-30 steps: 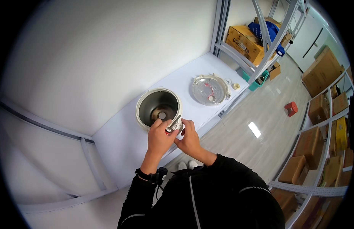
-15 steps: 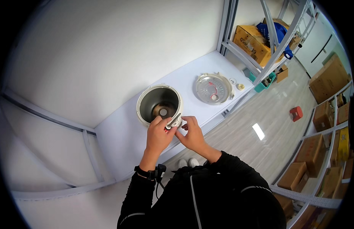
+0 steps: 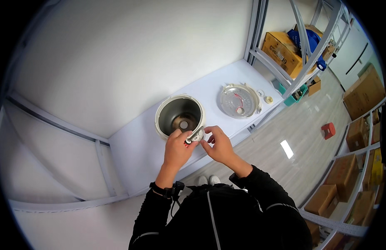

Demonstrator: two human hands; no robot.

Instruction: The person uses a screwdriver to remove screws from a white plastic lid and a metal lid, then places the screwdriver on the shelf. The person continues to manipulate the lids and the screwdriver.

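A rice cooker body [image 3: 160, 127] with a cream rim and bare grey interior stands on the white bench, a round button in its brown-stained base. My left hand [image 3: 179, 148] is closed on a small cream piece [image 3: 198, 136] at the cooker's near right rim; a bit of red shows under its fingers. Beside that piece my right hand [image 3: 220, 145] has thumb and forefinger apart, the other fingers curled. Whether its fingertips touch the piece I cannot tell. Farther right lies a round clear-and-metal lid part [image 3: 230, 100] with a red wire on it.
A small yellowish cap [image 3: 268, 99] lies near the right end of the bench [image 3: 134, 154]. Metal shelving with a yellow carton [image 3: 283, 54] and a blue cloth rises beyond. On the floor are a teal bin [image 3: 293, 99] and a red object [image 3: 328, 131]. Boxes [image 3: 341, 171] fill shelves at right.
The whole view has shifted slightly, so everything sits a little farther right. My right thumb and forefinger have drawn slightly off the cream piece; my left hand keeps its grip.
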